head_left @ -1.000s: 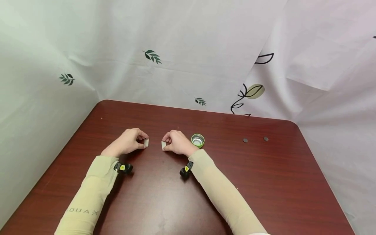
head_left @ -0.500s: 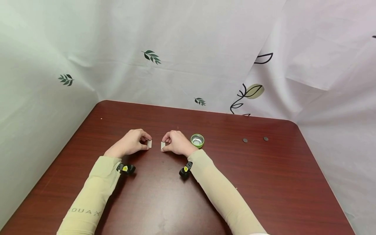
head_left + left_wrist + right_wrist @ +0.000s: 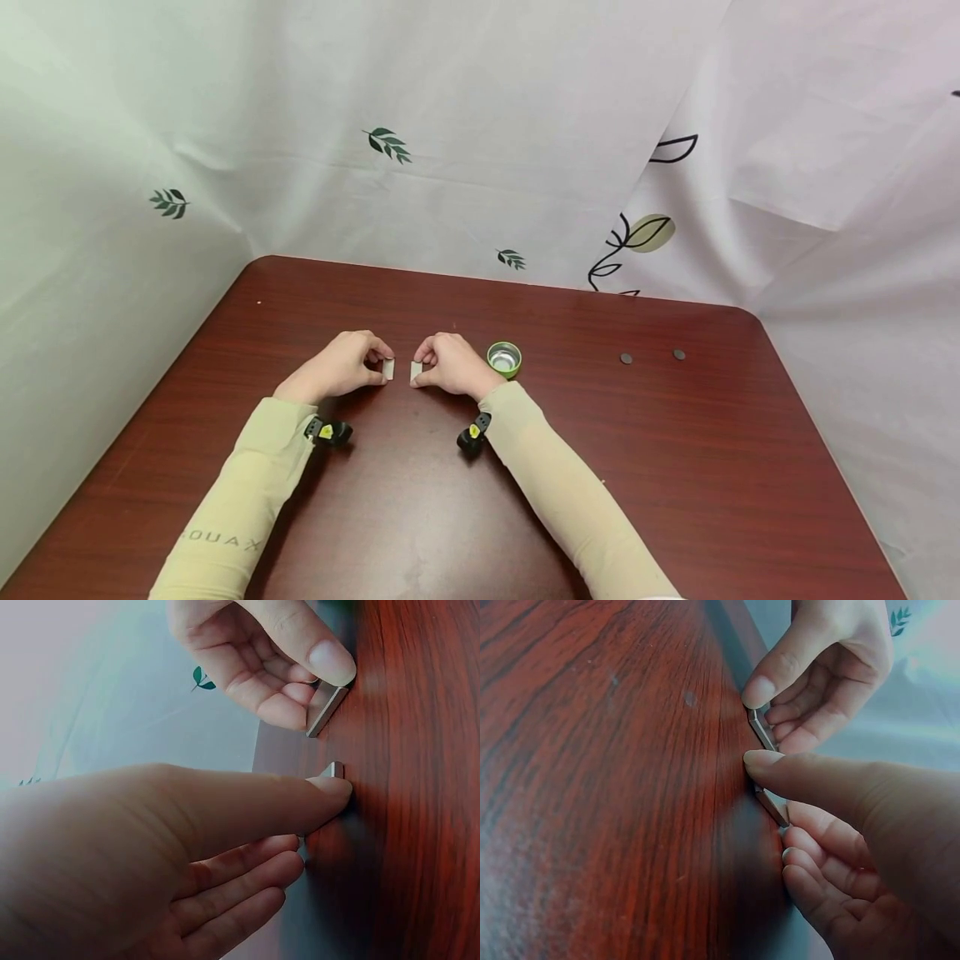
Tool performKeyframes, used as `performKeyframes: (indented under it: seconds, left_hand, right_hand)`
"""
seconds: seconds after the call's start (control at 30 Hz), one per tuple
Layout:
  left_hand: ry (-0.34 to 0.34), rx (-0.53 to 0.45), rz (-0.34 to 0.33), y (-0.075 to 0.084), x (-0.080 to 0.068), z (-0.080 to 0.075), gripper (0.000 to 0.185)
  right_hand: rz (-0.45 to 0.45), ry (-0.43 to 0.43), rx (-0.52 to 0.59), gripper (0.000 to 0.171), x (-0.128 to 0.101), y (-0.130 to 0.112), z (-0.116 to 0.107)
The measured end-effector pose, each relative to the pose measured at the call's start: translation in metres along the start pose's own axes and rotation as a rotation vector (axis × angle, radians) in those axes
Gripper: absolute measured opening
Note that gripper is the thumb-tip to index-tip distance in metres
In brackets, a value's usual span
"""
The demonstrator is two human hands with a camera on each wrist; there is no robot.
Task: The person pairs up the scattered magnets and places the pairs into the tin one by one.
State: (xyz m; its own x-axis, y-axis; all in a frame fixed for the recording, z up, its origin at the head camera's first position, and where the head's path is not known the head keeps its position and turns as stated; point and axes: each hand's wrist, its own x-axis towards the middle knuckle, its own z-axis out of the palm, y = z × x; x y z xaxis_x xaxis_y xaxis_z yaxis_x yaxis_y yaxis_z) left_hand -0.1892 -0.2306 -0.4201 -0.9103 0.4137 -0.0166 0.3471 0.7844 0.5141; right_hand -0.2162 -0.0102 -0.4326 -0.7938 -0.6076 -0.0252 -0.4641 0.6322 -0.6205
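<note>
In the head view my left hand (image 3: 341, 365) pinches a small, flat silver-grey rectangular block (image 3: 388, 369) between thumb and fingers, low over the table. Facing it, my right hand (image 3: 457, 367) pinches a similar block (image 3: 416, 372) by its ends. A narrow gap separates the two blocks. From the left wrist, the right hand's block (image 3: 327, 711) shows its long edge, while the left thumb covers most of the left hand's block (image 3: 337, 769). Both blocks appear thin and metallic in the right wrist view, where the right hand's block (image 3: 772, 807) stands near the table surface.
A small round tin (image 3: 504, 359) with a green rim stands just beside the right wrist. Two dark flat discs (image 3: 626, 359) lie farther right on the reddish-brown table (image 3: 675, 467). White cloth (image 3: 465, 125) with leaf prints hangs behind the table and at its sides.
My left hand has moved right with its block, narrowing the gap to the other block. The right hand has stayed nearly still, its block still pinched.
</note>
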Motion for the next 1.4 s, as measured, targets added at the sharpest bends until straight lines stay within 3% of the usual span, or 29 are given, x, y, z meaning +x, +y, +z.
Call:
performKeyframes:
  seconds: [0.87,1.2,1.4]
  left_hand:
    - [-0.027,0.019,0.036,0.013,0.005,0.003,0.029]
    - [0.036,-0.01,0.062,0.019,0.006,0.013,0.047]
    - [0.052,0.002,0.066,0.022,0.009,0.017,0.043]
  right_hand:
    - [0.001,0.005,-0.011,0.03,0.0,-0.004,0.0]
    - [-0.039,0.041,-0.026,0.033,-0.014,-0.008,-0.012]
    - [-0.072,0.094,-0.018,0.031,-0.024,-0.013,-0.022]
